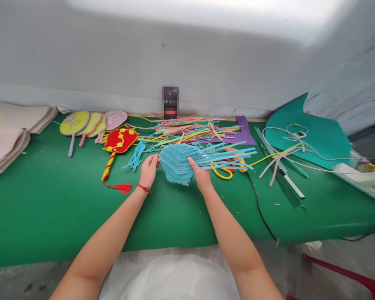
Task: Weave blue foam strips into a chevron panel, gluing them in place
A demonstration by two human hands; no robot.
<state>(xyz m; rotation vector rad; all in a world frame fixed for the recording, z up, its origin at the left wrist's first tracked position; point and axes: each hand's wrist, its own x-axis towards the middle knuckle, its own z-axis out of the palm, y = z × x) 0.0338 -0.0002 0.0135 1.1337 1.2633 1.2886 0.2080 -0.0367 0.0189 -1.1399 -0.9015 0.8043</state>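
Note:
A light-blue panel of pipe cleaners (175,164), laid side by side in a chevron pattern, is held up above the table. Its loose ends fan out to the right. My right hand (201,175) grips it from below, thumb across the front and the other fingers hidden behind. At its left edge, my left hand (149,170) is closed in a pinch, the fingertips partly hidden. Cut blue pipe-cleaner pieces (136,156) lie just beyond my left hand. Behind the panel are yellow-handled scissors (221,171) and an orange-yellow tool with a black cord (241,163), both partly covered.
A red fan with yellow trim (120,141) and several pastel fans (75,123) lie left. Many coloured pipe cleaners (187,129) are heaped at the back near a phone (170,102). Teal sheet (312,133), white cable and tray (362,177) are right; paper stacks (9,143) far left.

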